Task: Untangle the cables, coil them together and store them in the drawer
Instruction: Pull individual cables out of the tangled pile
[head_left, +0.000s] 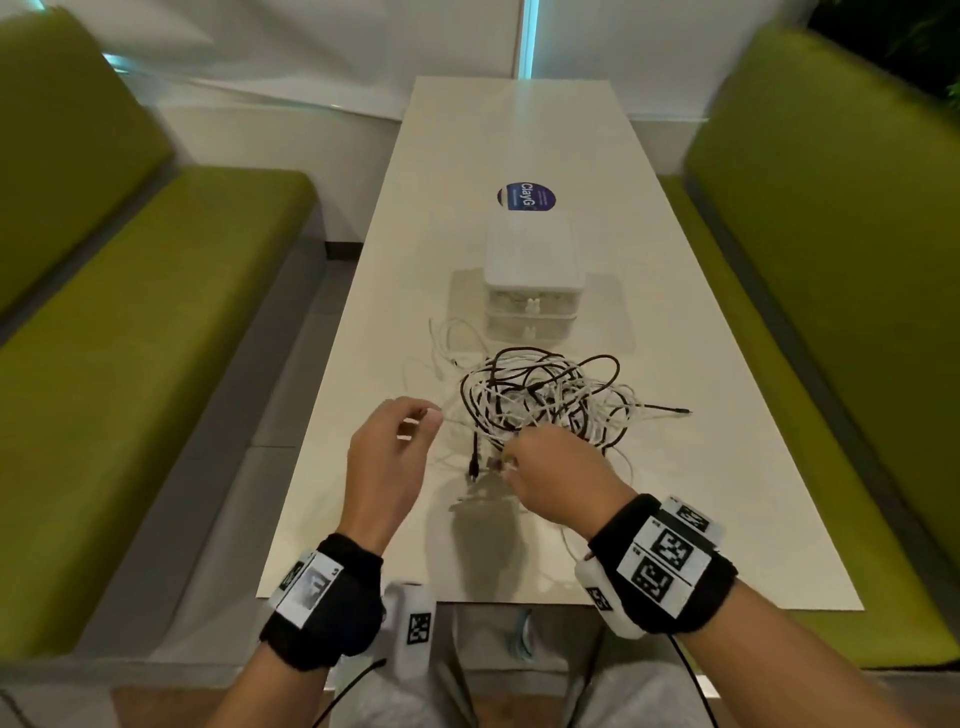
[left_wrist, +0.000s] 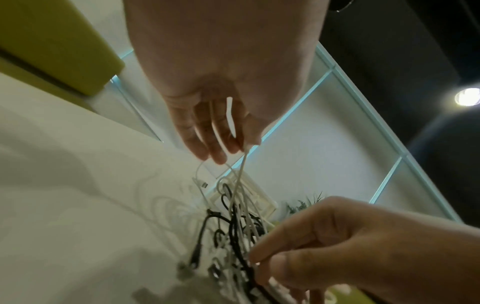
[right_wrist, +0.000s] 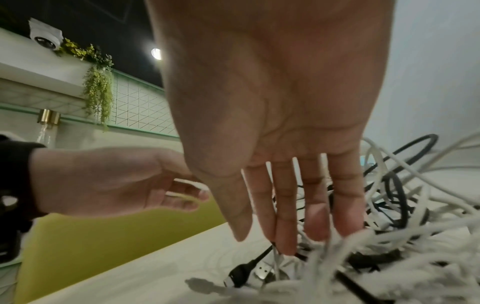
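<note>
A tangle of white and black cables (head_left: 545, 405) lies on the cream table (head_left: 701, 493), in front of a small white drawer unit (head_left: 530, 260) whose two drawers are closed. My left hand (head_left: 434, 415) is raised left of the tangle and pinches one white cable (left_wrist: 240, 170), which runs taut down into the pile. My right hand (head_left: 509, 462) reaches down into the near edge of the tangle; its thumb and forefinger (left_wrist: 262, 253) pinch a bunch of strands. A black plug (right_wrist: 241, 271) lies just under its fingertips (right_wrist: 285, 246).
Green upholstered benches (head_left: 130, 338) (head_left: 831, 260) line both long sides of the table. A round blue sticker (head_left: 526, 197) lies beyond the drawer unit. A loose white cable end (head_left: 441, 338) trails left of the drawers, and a black cable end (head_left: 675, 410) sticks out to the right.
</note>
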